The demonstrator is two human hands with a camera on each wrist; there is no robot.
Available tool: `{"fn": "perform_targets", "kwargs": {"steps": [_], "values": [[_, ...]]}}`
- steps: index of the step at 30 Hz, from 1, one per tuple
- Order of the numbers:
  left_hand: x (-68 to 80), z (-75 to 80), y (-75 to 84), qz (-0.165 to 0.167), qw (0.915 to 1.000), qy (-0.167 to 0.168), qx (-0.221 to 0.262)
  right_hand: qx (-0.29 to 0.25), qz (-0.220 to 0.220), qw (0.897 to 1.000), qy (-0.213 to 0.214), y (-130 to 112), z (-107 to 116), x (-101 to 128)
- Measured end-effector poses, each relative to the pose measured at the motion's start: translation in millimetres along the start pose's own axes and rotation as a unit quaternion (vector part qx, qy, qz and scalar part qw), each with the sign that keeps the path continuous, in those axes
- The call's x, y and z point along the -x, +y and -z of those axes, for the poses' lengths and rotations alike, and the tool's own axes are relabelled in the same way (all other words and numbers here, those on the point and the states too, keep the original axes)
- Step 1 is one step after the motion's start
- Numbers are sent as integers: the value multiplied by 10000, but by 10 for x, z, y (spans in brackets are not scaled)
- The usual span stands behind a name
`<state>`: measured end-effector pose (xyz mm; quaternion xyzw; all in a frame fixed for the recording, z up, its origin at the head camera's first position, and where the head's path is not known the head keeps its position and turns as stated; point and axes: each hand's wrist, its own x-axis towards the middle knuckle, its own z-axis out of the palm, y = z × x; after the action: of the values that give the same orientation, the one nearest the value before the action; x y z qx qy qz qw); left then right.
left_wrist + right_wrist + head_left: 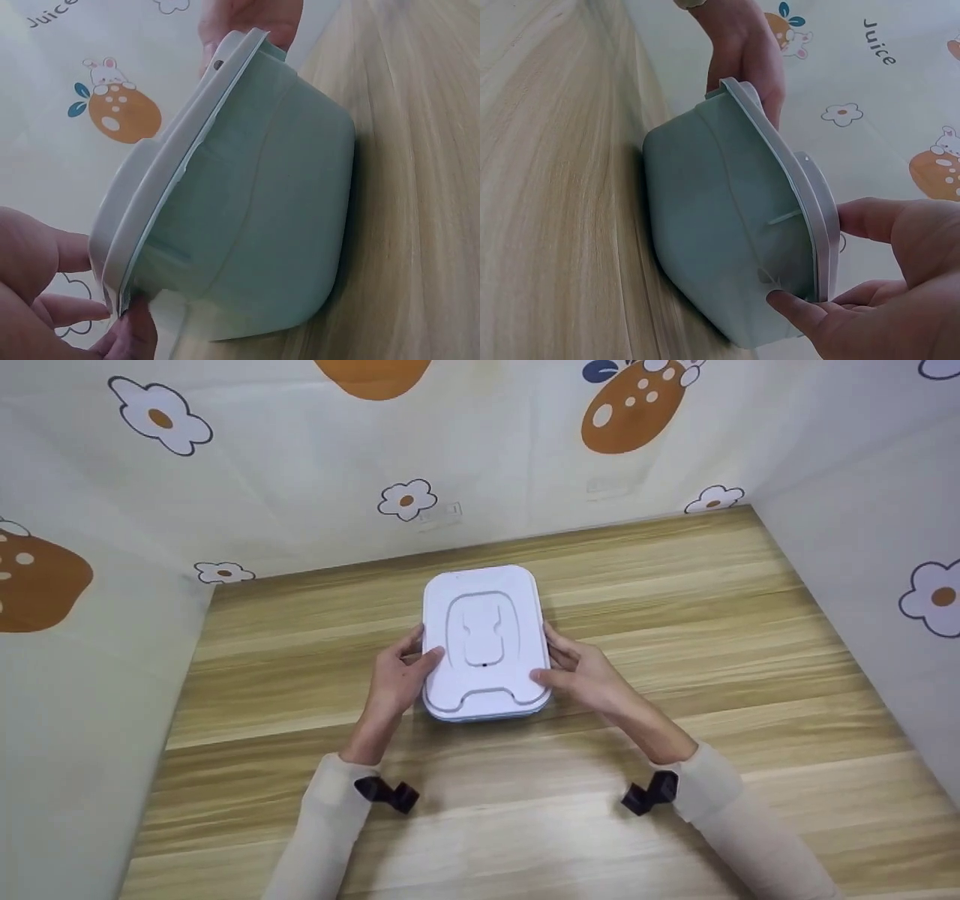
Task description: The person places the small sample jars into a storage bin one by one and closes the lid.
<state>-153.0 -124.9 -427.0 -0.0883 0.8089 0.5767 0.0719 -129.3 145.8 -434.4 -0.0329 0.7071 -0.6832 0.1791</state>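
A pale green plastic box point(247, 202) with a white lid point(484, 690) stands on the wooden table. The lid has a raised panel and moulded grooves, and a thin pale line runs down the box's side in both wrist views. My left hand point(399, 673) grips the left rim, thumb on the lid's top and fingers curled under the edge. On the opposite side my right hand point(589, 671) holds the rim likewise, its thumb on the lid and its fingertips point(787, 304) below against the green wall. The lid sits on the box all round where it shows.
The wood-grain table point(300, 802) spreads around the box. Behind it and at both sides hang pale sheets point(300, 487) printed with flowers and orange fruit. A dark wrist camera point(386, 793) is strapped to the left wrist, another point(651, 793) to the right.
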Motion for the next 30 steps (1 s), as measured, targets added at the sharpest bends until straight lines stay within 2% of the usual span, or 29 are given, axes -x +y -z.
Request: {"fn": "perform_targets", "kwargs": {"steps": [7,10,12,15,17,19,21,22,24,25,27,28,30], "values": [[-53,45,25,44,9992,-265,-283,158,-65,9998,49,-7,68,10],[-96,77,50,130,9983,-262,-496,526,-25,9986,55,-41,144,-1],[-145,95,72,82,9965,-172,-819,900,37,9959,102,-98,219,-28],[-254,126,118,-162,9873,-100,-1578,1546,177,9874,272,-220,374,-106],[-343,163,161,-421,9731,-25,-2265,1995,395,9781,430,-307,501,-186],[-450,213,218,-576,9558,75,-2881,2585,729,9612,629,-400,653,-283],[-565,288,289,-695,9394,165,-3353,3296,972,9352,855,-505,826,-380],[-624,333,327,-756,9301,177,-3589,3683,1063,9186,958,-559,916,-425],[-746,430,414,-877,9102,185,-4043,4525,1263,8746,1201,-664,1097,-521],[-806,482,453,-962,8995,180,-4257,4857,1254,8552,1306,-714,1183,-562],[-894,574,517,-1072,8801,172,-4621,5327,1137,8253,1486,-789,1336,-635],[-922,614,536,-1125,8710,189,-4779,5496,1058,8136,1576,-813,1396,-667],[-935,686,548,-1159,8603,224,-4959,5738,757,7981,1673,-842,1484,-712]]}}
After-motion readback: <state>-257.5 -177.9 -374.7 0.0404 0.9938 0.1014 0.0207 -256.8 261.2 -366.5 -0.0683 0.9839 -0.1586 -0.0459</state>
